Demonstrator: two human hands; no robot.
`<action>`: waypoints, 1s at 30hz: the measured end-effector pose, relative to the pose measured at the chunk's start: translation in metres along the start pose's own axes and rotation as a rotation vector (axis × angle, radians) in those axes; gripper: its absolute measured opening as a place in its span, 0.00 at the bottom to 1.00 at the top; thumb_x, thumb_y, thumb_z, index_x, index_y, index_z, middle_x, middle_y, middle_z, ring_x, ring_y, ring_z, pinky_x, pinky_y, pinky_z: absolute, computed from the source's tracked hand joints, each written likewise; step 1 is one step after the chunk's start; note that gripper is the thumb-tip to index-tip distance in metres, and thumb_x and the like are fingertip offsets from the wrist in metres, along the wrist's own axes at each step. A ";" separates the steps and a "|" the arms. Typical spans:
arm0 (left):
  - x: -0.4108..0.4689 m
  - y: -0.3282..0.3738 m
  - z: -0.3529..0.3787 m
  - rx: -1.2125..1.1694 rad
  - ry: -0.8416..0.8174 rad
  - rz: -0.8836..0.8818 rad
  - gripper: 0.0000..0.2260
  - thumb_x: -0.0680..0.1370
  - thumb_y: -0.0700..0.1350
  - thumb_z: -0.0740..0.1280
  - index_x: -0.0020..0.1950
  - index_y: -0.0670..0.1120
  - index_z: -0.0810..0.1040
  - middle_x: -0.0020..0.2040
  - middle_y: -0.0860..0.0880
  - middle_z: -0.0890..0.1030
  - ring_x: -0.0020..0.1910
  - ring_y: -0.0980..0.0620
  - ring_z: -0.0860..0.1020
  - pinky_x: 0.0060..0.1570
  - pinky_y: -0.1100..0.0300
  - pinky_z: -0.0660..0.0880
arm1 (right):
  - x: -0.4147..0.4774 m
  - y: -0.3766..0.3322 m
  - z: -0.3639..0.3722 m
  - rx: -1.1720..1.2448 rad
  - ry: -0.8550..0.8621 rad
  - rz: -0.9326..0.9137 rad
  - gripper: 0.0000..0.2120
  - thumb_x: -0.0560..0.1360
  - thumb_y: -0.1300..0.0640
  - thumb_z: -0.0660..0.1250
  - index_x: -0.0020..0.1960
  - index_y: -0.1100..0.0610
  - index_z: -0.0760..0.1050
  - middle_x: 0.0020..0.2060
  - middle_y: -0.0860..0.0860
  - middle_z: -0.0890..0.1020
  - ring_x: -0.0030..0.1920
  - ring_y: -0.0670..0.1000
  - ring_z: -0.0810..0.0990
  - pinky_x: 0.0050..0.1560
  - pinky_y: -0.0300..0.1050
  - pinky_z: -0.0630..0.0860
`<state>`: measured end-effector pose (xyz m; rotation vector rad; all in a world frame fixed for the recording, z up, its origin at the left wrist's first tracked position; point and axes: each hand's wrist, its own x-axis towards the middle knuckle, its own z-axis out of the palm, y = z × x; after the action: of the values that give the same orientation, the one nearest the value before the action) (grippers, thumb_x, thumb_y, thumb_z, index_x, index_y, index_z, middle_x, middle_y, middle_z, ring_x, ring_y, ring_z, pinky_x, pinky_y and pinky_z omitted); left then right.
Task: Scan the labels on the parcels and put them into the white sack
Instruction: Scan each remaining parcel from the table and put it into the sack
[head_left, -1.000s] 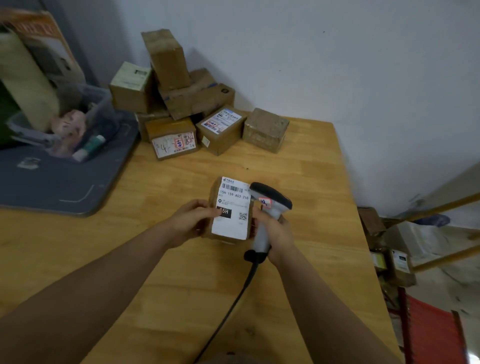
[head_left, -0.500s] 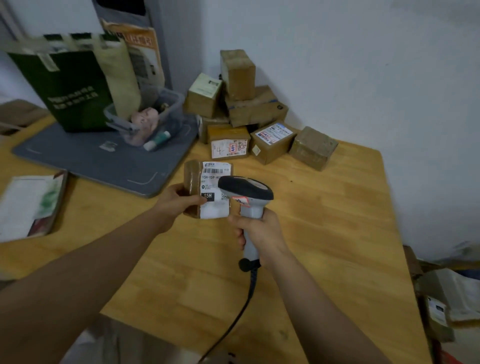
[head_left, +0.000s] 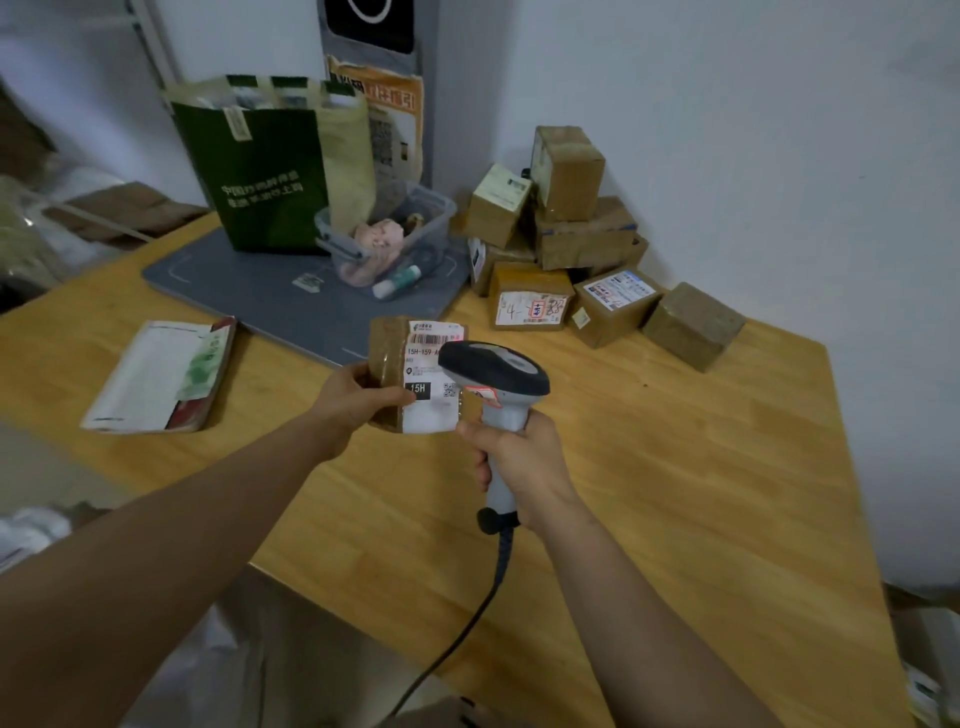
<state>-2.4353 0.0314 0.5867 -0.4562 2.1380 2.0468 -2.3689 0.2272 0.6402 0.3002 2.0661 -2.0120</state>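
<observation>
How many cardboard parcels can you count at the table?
8. One parcel in the left hand; seven in the pile beyond: four low, three stacked above. More may be hidden behind.

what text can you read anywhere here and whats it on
"15H": black patch on the white label of the parcel in the left hand.
"15H-159-A": same label; the rest is hidden by the scanner in the right hand.
"4-": handwritten on the label of a stacked parcel.
Too blurred to read: green bag, orange poster, label of the neighbouring parcel.
</observation>
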 end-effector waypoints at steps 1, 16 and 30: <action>-0.001 0.000 -0.004 0.000 0.003 -0.003 0.15 0.69 0.35 0.75 0.52 0.44 0.78 0.50 0.44 0.82 0.47 0.45 0.82 0.37 0.57 0.80 | -0.001 0.000 0.004 -0.007 -0.005 0.000 0.09 0.72 0.64 0.72 0.36 0.58 0.74 0.21 0.49 0.74 0.21 0.48 0.71 0.24 0.41 0.70; -0.013 -0.011 -0.070 -0.137 0.048 -0.045 0.12 0.71 0.40 0.74 0.51 0.47 0.77 0.49 0.49 0.83 0.47 0.51 0.81 0.41 0.60 0.78 | 0.011 -0.005 0.060 0.106 -0.063 0.078 0.08 0.68 0.63 0.76 0.40 0.59 0.77 0.25 0.51 0.78 0.23 0.48 0.74 0.26 0.40 0.73; -0.175 -0.119 -0.323 -0.112 0.957 -0.141 0.20 0.72 0.51 0.74 0.60 0.47 0.75 0.49 0.48 0.81 0.45 0.51 0.81 0.45 0.56 0.79 | -0.012 0.057 0.296 -0.183 -0.463 0.255 0.06 0.69 0.67 0.75 0.41 0.63 0.77 0.24 0.53 0.79 0.23 0.50 0.76 0.28 0.42 0.74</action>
<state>-2.1991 -0.2714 0.5479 -1.8434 2.2729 2.0875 -2.3306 -0.0667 0.5831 0.0498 1.7969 -1.5531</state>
